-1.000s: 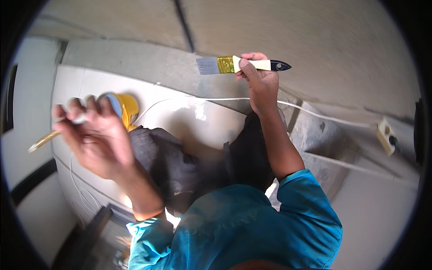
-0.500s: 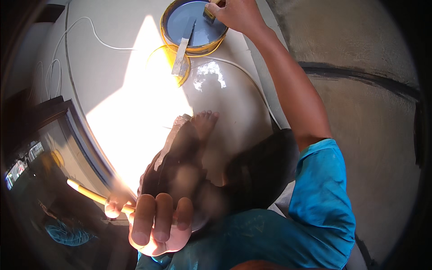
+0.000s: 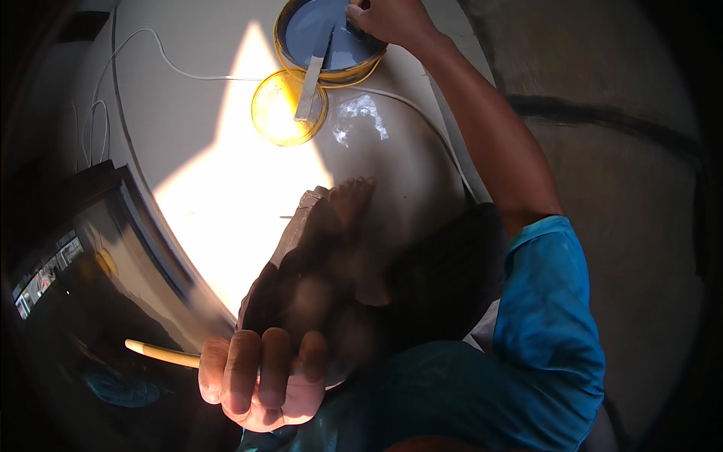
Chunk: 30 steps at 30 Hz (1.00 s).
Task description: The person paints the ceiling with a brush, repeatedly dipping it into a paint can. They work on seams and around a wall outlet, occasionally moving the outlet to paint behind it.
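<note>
Right hand at the paint can, left hand clamped on a stick

Head view: since a second ago the right hand (image 3: 388, 19) has swung the brush down from mid-air to the round can (image 3: 328, 38) of grey-blue paint at the ledge's far edge; I judge it is reloading, fingers closed, though the brush itself is hidden. A flat stirrer (image 3: 311, 89) bridges the can and the glossy yellow lid (image 3: 280, 113). The left hand (image 3: 260, 380), now low, grips a pale wooden stick (image 3: 162, 354).
</note>
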Motion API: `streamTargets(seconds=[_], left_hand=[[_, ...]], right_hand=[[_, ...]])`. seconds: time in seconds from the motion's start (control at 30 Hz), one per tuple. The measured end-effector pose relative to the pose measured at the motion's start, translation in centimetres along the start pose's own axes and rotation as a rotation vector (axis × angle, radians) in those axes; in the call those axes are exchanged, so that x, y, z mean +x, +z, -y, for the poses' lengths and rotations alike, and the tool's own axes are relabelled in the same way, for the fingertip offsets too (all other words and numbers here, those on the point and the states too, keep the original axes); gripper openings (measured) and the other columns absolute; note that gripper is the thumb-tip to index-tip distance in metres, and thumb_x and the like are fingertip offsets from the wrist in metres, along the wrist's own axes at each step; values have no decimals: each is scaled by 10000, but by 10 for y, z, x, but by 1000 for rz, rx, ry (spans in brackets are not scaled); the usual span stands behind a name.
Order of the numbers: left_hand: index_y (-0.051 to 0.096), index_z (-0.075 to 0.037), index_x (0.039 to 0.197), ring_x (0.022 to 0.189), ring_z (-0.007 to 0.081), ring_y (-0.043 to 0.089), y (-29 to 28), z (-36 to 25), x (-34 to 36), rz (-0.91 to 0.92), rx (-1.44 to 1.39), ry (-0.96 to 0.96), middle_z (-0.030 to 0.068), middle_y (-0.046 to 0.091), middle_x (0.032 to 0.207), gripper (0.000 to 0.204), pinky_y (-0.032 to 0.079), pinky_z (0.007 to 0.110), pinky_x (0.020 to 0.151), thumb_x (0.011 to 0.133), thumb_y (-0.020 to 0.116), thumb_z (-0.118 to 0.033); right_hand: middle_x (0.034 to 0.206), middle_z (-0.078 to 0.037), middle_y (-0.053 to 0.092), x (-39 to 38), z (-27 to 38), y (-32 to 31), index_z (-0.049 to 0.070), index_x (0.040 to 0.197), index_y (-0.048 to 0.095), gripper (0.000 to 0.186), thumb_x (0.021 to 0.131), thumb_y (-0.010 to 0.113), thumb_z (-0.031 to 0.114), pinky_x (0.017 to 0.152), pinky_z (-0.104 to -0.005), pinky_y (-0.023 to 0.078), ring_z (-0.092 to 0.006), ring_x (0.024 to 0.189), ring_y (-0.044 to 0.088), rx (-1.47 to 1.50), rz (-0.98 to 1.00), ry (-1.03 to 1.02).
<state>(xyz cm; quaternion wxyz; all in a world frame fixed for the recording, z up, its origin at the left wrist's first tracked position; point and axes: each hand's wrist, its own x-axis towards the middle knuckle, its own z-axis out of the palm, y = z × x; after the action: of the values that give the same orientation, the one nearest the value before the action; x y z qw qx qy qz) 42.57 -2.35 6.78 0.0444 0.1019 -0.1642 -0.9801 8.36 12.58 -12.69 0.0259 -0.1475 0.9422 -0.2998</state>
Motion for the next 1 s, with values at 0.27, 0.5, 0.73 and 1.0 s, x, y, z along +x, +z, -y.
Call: streamTargets(seconds=[0.27,0.5,0.73,1.0], left_hand=[[532,-159,876,867,168,520,-1,0,3,-40,78,-104,2,542,874,182,374,425,880,1055,556,-180],[512,-172,832,858,180,500,2,-8,6,65,417,-197,-16,494,823,215,370,449,872,1041,546,-206],[492,-185,787,848,193,479,21,14,37,306,526,-393,-33,447,772,248,365,474,863,1026,537,-233],[469,-200,736,837,208,455,35,45,28,482,530,-562,-53,392,714,286,360,501,853,1010,526,-263]], right_hand=[[871,-120,742,-42,0,-16,88,1047,738,210,897,699,229,749,-426,588,-306,797,732,263,-508,-108],[970,-240,721,-66,0,24,-64,1032,716,310,845,760,179,892,-406,561,-370,946,716,711,-467,305],[852,-123,682,-52,-29,75,19,990,635,171,936,695,171,726,-405,599,-237,766,695,2401,-539,546],[934,-154,665,-164,-80,-40,37,1005,617,212,922,692,217,758,-361,565,-240,820,658,2447,-577,286]])
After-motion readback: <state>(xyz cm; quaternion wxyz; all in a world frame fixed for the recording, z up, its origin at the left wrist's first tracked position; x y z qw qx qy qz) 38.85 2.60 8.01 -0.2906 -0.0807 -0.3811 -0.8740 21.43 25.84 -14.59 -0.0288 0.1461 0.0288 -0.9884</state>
